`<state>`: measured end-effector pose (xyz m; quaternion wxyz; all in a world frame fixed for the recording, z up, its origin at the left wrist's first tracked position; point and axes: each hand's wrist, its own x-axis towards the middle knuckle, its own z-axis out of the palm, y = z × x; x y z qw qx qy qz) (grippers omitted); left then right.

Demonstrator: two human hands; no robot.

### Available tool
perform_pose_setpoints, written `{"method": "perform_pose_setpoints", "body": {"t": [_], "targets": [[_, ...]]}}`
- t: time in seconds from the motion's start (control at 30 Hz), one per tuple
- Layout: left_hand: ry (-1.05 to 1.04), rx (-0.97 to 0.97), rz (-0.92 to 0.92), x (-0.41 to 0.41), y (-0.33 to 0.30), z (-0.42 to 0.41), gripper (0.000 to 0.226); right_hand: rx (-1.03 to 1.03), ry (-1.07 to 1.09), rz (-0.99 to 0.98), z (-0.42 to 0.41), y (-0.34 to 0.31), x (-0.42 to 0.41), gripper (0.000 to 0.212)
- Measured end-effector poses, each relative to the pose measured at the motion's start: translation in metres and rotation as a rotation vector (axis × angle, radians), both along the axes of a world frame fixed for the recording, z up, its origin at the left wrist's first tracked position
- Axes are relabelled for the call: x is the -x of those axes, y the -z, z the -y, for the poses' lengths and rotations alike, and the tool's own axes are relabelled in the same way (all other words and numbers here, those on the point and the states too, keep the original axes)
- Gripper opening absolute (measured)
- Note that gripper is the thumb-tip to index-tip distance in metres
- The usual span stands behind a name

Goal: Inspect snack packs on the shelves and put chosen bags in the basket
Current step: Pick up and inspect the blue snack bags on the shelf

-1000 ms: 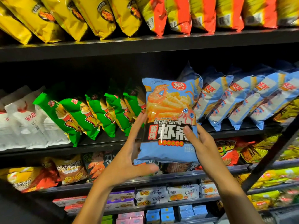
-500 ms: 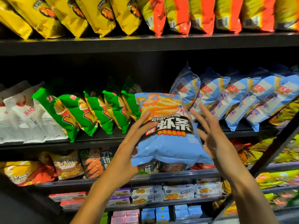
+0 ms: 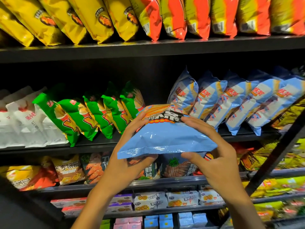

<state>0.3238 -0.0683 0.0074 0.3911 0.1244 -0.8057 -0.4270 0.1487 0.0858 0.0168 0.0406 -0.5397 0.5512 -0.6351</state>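
- Hands hold one blue bag (image 3: 166,138) between them, in front of the shelves and tilted so its bottom seam faces the camera and its printed front faces up.
- Left hand (image 3: 127,156) grips the bag's left end: fingers (image 3: 140,119) curled over the top, thumb under the seam.
- Right hand (image 3: 219,161) grips the right end: fingers (image 3: 196,121) lie across the black band of print, thumb (image 3: 193,158) tucked below the seam.
- Just beyond the right fingertips, a row of matching blue bags (image 3: 231,103) leans on the middle shelf (image 3: 99,146).
- Beyond the left fingertips, green bags (image 3: 92,116) lean on the same shelf; white bags (image 3: 24,119) sit further left.
- Above both hands, yellow bags (image 3: 74,19) and orange bags (image 3: 198,17) line the top shelf (image 3: 148,48).
- Below the thumbs, darker packs (image 3: 178,166) stand on a lower shelf, with small boxes (image 3: 165,200) under the wrists.
- No basket shows in the head view.
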Motion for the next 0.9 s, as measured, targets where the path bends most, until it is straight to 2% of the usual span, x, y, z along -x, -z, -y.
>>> {"method": "perform_pose_setpoints", "body": {"t": [0.17, 0.37, 0.47, 0.63, 0.73, 0.9], "targets": [[0.028, -0.049, 0.060, -0.003, -0.002, -0.010, 0.067, 0.046, 0.059, 0.210, 0.005, -0.001, -0.015, 0.034], [0.101, -0.088, 0.128, -0.003, -0.003, -0.019, 0.081, 0.014, 0.023, 0.385, 0.005, 0.004, -0.015, 0.024], [0.080, -0.100, 0.137, -0.001, -0.004, -0.026, 0.081, -0.002, 0.025, 0.382, 0.005, 0.007, -0.013, 0.024], [0.003, -0.216, 0.106, 0.005, -0.004, -0.032, 0.055, 0.014, -0.037, 0.402, 0.003, 0.010, -0.011, 0.025], [-0.014, -0.308, 0.109, 0.007, -0.006, -0.035, 0.044, 0.005, -0.094, 0.444, -0.001, 0.007, -0.008, 0.033], [-0.009, -0.329, 0.121, 0.008, -0.001, -0.039, 0.049, -0.006, -0.127, 0.466, -0.004, 0.009, -0.002, 0.037]]}}
